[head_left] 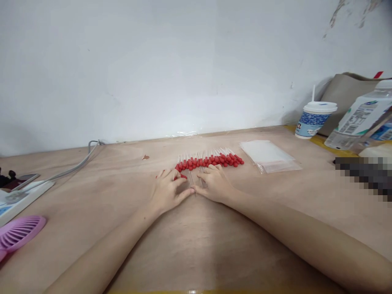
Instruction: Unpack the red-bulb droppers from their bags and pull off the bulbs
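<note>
My left hand (pixel 168 188) is low over the table, fingers curled, with a few red tips (pixel 183 176) showing by its fingertips. Opposite it, my right hand (pixel 216 183) has its fingers bent and its thumb tip meeting the left thumb. Between the hands shows a clear plastic bag (pixel 196 178); both thumbs are at its near edge, and the fingers hide much of it. Just beyond lies a row of white sticks with red tips (pixel 211 160), the red ends facing me. To the right is a stack of clear plastic bags (pixel 269 155).
A lidded paper cup (pixel 314 122) with a straw, a tilted plastic bottle (pixel 352 118) and a grey bag (pixel 337 92) stand at the right. On the left are a grey cable (pixel 73 165), a white power strip (pixel 29 200) and a pink fan (pixel 23 232). A wall (pixel 183 73) backs the table.
</note>
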`<state>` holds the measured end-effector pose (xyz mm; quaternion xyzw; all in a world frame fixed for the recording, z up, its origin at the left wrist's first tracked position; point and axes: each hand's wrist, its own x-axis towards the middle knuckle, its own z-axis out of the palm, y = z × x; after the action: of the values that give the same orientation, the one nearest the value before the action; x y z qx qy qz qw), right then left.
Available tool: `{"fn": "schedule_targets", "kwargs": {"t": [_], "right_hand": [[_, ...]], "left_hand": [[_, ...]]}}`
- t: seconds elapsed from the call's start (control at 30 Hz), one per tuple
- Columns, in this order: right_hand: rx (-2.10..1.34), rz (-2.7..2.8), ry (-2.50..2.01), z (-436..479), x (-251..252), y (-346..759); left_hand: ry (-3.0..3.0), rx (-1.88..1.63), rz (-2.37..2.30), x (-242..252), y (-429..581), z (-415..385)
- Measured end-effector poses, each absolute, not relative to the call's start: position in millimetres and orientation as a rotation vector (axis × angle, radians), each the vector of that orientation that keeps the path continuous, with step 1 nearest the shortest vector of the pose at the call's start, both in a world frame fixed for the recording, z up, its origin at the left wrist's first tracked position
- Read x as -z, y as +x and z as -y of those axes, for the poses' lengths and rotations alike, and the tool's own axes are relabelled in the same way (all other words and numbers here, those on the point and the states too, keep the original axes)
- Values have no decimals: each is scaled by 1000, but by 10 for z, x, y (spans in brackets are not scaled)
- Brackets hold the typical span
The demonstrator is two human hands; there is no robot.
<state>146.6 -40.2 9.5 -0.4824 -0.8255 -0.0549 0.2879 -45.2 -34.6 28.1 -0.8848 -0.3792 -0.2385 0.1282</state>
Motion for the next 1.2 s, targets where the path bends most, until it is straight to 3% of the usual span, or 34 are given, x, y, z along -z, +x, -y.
{"fn": "schedule_targets", "kwargs": {"t": [0.2, 0.63, 0.97, 1.2], "right_hand": [[75, 2225, -1296, 409, -72, 1460], [175, 1982, -1396, 429, -116, 1859], [-271, 1848, -1651, 483, 63, 2122], [-346, 1780, -1659, 475, 113, 2094]], "left_hand": [[-2632, 497, 1138, -261, -358, 454], [-2629, 433, 1248, -212, -254, 403], [-2359, 676, 1394, -369, -203, 97], [-2362, 566, 1486, -389, -78, -367]]}}
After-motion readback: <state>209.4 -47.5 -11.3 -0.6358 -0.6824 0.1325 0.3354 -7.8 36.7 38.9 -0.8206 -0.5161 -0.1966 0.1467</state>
